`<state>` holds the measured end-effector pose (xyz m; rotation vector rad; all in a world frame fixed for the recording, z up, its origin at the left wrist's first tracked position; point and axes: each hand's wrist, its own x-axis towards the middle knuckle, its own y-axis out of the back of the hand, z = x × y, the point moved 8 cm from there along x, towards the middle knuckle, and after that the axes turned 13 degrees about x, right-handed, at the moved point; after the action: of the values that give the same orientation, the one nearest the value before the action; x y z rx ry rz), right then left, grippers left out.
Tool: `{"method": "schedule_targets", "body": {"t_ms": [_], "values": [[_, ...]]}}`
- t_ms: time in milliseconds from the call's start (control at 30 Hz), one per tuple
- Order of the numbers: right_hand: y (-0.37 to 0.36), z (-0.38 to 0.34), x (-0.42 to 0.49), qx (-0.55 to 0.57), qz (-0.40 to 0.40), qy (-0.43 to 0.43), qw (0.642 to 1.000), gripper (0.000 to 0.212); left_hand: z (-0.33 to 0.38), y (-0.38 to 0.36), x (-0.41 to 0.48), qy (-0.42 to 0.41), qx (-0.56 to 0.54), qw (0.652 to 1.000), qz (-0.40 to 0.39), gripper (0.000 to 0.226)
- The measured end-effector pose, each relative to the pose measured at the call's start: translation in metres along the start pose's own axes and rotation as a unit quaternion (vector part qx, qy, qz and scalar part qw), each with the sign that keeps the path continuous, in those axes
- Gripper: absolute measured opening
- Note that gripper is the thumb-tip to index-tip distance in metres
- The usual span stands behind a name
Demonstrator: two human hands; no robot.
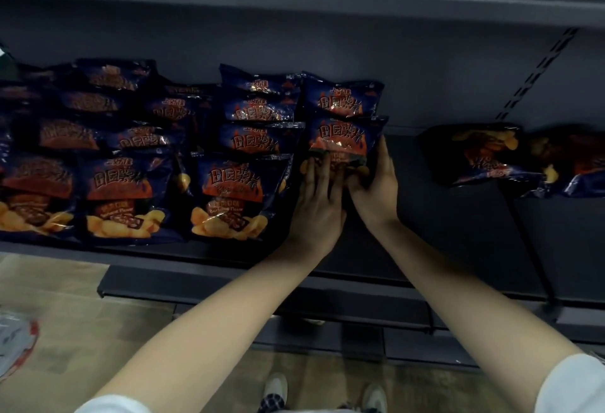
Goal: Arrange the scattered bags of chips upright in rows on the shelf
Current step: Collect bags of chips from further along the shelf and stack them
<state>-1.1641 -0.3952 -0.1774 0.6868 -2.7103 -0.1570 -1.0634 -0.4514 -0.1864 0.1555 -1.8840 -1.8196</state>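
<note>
On the dark shelf, left hand and right hand together grasp an upright chip bag beside standing rows

Both arms reach forward, bare.
Left hand and right hand clasp one chip bag, fingers curled.

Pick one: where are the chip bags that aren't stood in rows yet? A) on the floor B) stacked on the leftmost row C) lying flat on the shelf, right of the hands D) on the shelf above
C: two loose bags lie flat on the shelf to the right, while the left hand and right hand set a bag upright in the rightmost row.
</note>
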Motion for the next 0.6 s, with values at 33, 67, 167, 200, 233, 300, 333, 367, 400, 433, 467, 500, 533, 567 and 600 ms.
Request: {"method": "schedule_targets", "body": {"t_ms": [33, 67, 167, 200, 233, 300, 333, 367, 400, 433, 467, 500, 533, 567, 600], "values": [[0.000, 0.000, 0.000, 0.007, 0.000, -0.001, 1.000, 0.081, 0.000, 0.000, 0.000, 0.001, -0.004, 1.000, -0.001, 0.067], [0.000, 0.001, 0.000, 0.018, -0.001, -0.004, 1.000, 0.081, 0.000, 0.000, -0.001, 0.001, -0.008, 1.000, -0.002, 0.067], [-0.001, 0.004, 0.001, 0.041, -0.006, -0.014, 0.999, 0.081, 0.000, 0.000, -0.002, 0.002, -0.022, 1.000, 0.001, 0.068], [-0.001, 0.005, 0.001, 0.043, -0.006, -0.015, 0.999, 0.081, 0.000, -0.001, -0.002, 0.003, -0.023, 1.000, -0.003, 0.069], [-0.001, 0.006, 0.001, 0.045, -0.005, -0.015, 0.999, 0.081, 0.000, -0.002, -0.002, 0.004, -0.024, 1.000, -0.008, 0.069], [-0.002, 0.009, 0.002, 0.045, -0.003, -0.014, 0.999, 0.082, -0.001, -0.004, -0.001, 0.007, -0.023, 1.000, -0.015, 0.069], [-0.002, 0.011, 0.002, 0.045, -0.004, -0.015, 0.999, 0.082, -0.002, -0.004, -0.001, 0.008, -0.021, 1.000, -0.020, 0.069], [-0.003, 0.012, 0.003, 0.047, -0.005, -0.016, 0.999, 0.083, -0.002, -0.005, 0.000, 0.008, -0.017, 0.999, -0.026, 0.069], [-0.003, 0.012, 0.002, 0.050, -0.005, -0.017, 0.999, 0.083, -0.002, -0.006, -0.001, 0.007, -0.012, 0.999, -0.031, 0.070], [-0.002, 0.011, 0.002, 0.051, -0.003, -0.015, 0.999, 0.082, -0.002, -0.006, -0.001, 0.007, -0.010, 0.999, -0.033, 0.070], [-0.002, 0.009, 0.002, 0.051, 0.000, -0.010, 0.999, 0.082, -0.002, -0.005, -0.001, 0.008, -0.009, 0.999, -0.033, 0.070], [-0.001, 0.007, 0.001, 0.050, 0.004, -0.002, 0.999, 0.082, -0.002, -0.005, -0.001, 0.009, -0.008, 0.999, -0.033, 0.071], [0.000, 0.003, 0.000, 0.049, 0.007, 0.007, 0.999, 0.081, -0.002, -0.004, 0.000, 0.010, -0.003, 0.999, -0.033, 0.070], [0.001, -0.001, -0.001, 0.048, 0.008, 0.015, 0.999, 0.081, -0.002, -0.003, 0.000, 0.009, 0.007, 0.999, -0.035, 0.070], [0.002, -0.006, -0.002, 0.047, 0.008, 0.025, 0.999, 0.080, -0.001, 0.000, 0.001, 0.002, 0.021, 0.999, -0.034, 0.071]]}}
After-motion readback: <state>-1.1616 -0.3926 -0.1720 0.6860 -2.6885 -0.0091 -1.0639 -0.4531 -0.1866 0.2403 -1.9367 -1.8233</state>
